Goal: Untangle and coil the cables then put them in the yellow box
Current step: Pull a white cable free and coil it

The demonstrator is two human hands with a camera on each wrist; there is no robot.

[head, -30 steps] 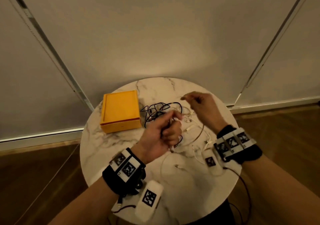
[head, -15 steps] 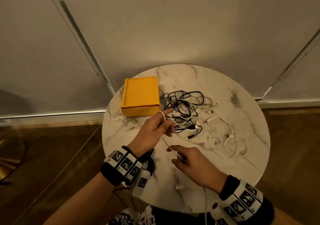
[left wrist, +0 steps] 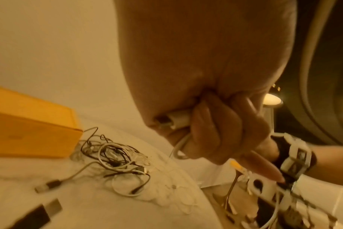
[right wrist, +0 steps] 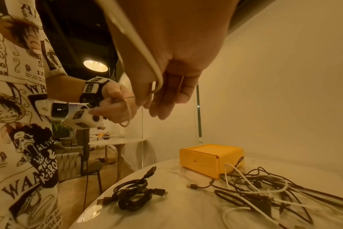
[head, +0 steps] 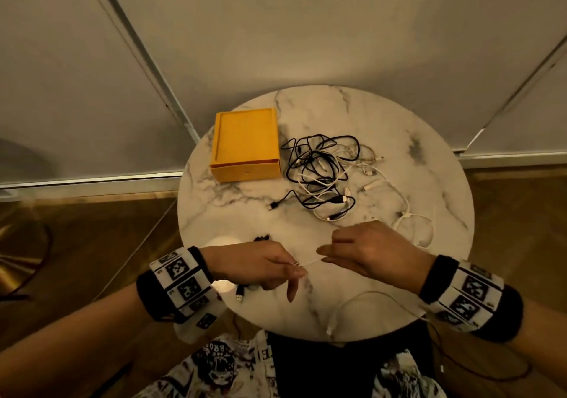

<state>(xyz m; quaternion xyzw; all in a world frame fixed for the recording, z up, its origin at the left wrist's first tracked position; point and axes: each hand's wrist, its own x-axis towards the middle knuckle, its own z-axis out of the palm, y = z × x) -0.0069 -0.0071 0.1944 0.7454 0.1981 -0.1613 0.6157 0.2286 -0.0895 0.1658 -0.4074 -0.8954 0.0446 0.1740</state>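
Note:
My left hand (head: 293, 268) pinches a thin white cable (head: 310, 262) near the table's front edge, and in the left wrist view its curled fingers hold the cable's white plug (left wrist: 178, 119). My right hand (head: 325, 251) pinches the same cable just to the right, so a short stretch runs taut between the hands. The cable's slack lies along my right palm (right wrist: 139, 46) and loops down to a loose plug (head: 329, 331). A tangle of black and white cables (head: 322, 176) lies mid-table. The yellow box (head: 245, 146) stands left of it.
A coiled black cable (right wrist: 133, 195) with a USB plug (head: 239, 297) lies on the round marble table (head: 429, 158) under my left hand. A white loop (head: 414, 225) trails right of the tangle. Beyond the table are wood floor and a pale wall.
Both hands have drawn back from the tangle to the table's front edge. My right hand has come level with the left, and the white cable now runs taut between them.

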